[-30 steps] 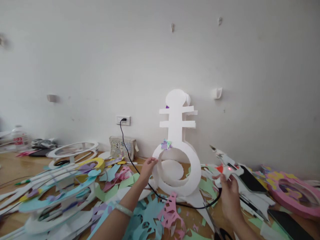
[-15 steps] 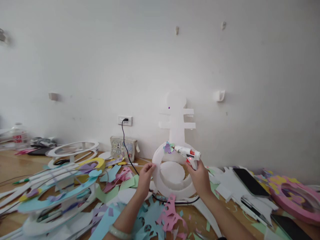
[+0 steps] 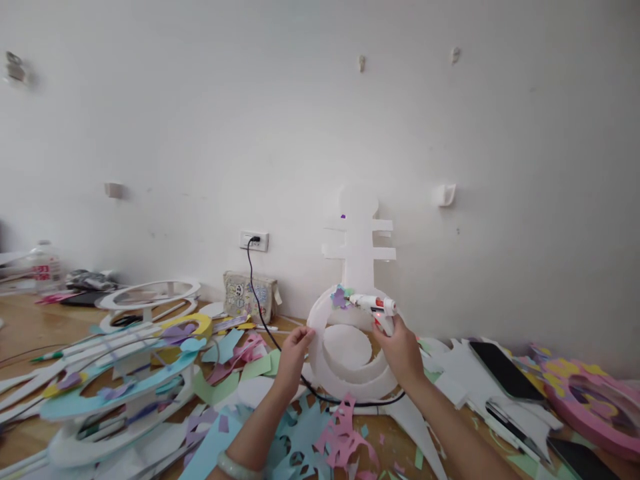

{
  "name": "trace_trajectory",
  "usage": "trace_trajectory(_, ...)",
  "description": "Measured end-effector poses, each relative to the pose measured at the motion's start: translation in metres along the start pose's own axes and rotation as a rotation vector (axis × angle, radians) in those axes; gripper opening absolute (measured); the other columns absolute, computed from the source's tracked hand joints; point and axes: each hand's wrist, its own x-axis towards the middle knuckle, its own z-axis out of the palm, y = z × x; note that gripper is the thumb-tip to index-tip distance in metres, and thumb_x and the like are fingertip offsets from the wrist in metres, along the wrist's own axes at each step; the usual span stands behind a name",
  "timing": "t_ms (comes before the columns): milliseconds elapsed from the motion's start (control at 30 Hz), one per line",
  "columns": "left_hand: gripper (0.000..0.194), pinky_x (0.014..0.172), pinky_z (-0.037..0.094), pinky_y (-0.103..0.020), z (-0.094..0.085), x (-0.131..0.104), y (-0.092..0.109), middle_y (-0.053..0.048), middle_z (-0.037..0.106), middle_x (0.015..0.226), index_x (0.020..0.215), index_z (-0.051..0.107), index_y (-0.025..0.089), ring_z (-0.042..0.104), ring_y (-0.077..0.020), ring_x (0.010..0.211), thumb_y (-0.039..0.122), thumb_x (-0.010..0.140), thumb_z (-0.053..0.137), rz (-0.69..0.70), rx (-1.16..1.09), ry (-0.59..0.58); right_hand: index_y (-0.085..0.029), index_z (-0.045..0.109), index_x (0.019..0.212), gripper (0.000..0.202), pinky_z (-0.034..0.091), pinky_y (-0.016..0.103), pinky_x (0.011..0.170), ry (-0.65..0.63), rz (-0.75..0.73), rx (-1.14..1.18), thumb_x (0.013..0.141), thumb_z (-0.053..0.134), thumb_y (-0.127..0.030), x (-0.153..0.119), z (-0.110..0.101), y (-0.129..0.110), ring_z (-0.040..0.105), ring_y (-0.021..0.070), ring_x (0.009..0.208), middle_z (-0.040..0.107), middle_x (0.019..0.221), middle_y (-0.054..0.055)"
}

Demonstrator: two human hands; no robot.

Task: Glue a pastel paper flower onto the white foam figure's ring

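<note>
Glue gun [image 3: 386, 305] clamped in right hand [image 3: 400, 353], nozzle pointing left at the paper flowers [image 3: 339, 297] on the upper left of a white cutout [image 3: 359, 263], which stands at the far side of the tabletop [image 3: 30, 312], near the wall. Left hand [image 3: 294, 353] pinches the ring's left rim. Judgement: brace that rim firmly, dab glue sparingly, mind fingertips near the hot tip, and leave slack in the black cord [image 3: 256, 293].
</note>
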Motion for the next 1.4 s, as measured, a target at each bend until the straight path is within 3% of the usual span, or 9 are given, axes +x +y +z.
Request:
trace_trajectory(767, 0.032, 0.062, 0.037, -0.025, -0.003, 0.003, -0.001, 0.003, 0.056, 0.057, 0.058, 0.062, 0.018, 0.048, -0.0146, 0.06, 0.047, 0.054, 0.074, 0.001, 0.035, -0.017, -0.013, 0.056, 0.113, 0.031, 0.036, 0.027, 0.061, -0.096, -0.047, -0.132, 0.085, 0.046, -0.021, 0.006, -0.003, 0.0, 0.064, 0.0283, 0.081, 0.068, 0.083, 0.011)
trace_trajectory(1233, 0.034, 0.06, 0.038, -0.025, -0.002, 0.001, 0.0, 0.003, 0.055, 0.058, 0.058, 0.062, 0.019, 0.049, -0.0146, 0.06, 0.049, 0.055, 0.076, 0.024, 0.071, -0.013, -0.012, 0.061, 0.114, 0.03, 0.039, 0.027, 0.065, -0.126, -0.055, -0.177, 0.089, 0.046, -0.02, 0.006, -0.009, -0.003, 0.067, 0.0284, 0.088, 0.071, 0.09, 0.013)
trace_trajectory(1400, 0.037, 0.059, 0.039, -0.024, -0.001, 0.002, 0.0, 0.003, 0.056, 0.057, 0.058, 0.062, 0.018, 0.049, -0.0141, 0.059, 0.051, 0.054, 0.077, 0.024, 0.078, -0.008, -0.013, 0.057, 0.121, 0.036, 0.038, 0.028, 0.062, -0.107, -0.04, -0.192, 0.09, 0.053, -0.031, 0.007, -0.01, -0.004, 0.067, 0.0298, 0.085, 0.071, 0.087, 0.013)
